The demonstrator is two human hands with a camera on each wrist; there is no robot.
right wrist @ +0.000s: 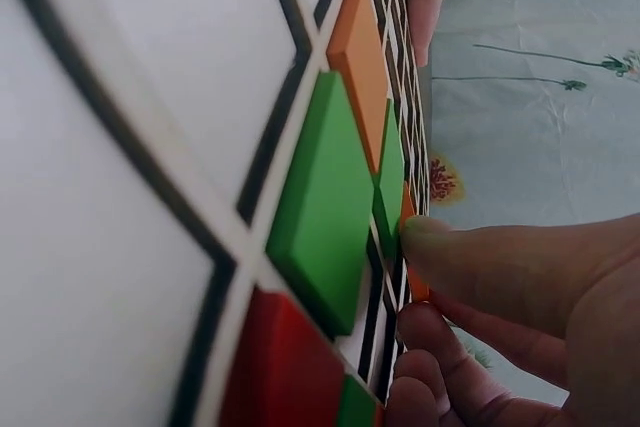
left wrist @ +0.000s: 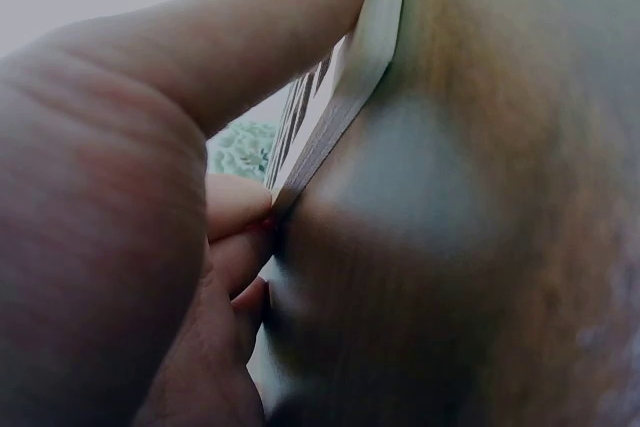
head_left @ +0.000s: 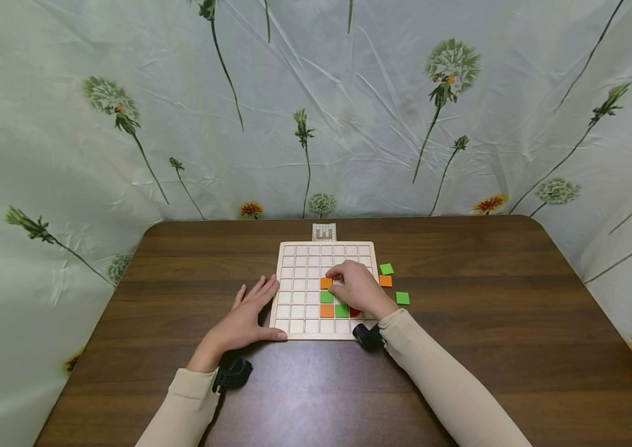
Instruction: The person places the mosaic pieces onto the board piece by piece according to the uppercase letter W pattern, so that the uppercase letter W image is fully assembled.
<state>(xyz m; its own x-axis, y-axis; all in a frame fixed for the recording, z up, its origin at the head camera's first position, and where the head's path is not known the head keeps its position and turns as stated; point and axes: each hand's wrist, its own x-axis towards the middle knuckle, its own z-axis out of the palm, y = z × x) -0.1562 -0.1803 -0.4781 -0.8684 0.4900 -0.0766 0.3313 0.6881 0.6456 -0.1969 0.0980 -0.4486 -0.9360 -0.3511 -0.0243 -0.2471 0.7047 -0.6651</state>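
Note:
A wooden grid board (head_left: 296,248) lies on the table. My left hand (head_left: 246,316) is spread along its left side, thumb resting on the near left corner and the other fingers straight at the edge. Over the board, my right hand (head_left: 357,287) pinches an orange square tile (head_left: 325,283) between thumb and fingers, at a grid cell. In the right wrist view the thumb (right wrist: 480,257) covers part of that tile. Nearer me sit a green tile (head_left: 326,297), another orange tile (head_left: 326,310), a second green tile (head_left: 341,310) and a red tile (head_left: 354,312), partly hidden by the right hand.
Right of the board lie two loose green tiles, one far (head_left: 386,269) and one nearer (head_left: 402,298), plus a loose orange tile (head_left: 385,281). A small card with a printed grid pattern (head_left: 324,232) lies behind the board. The brown table (head_left: 478,279) meets a flowered curtain (head_left: 372,155).

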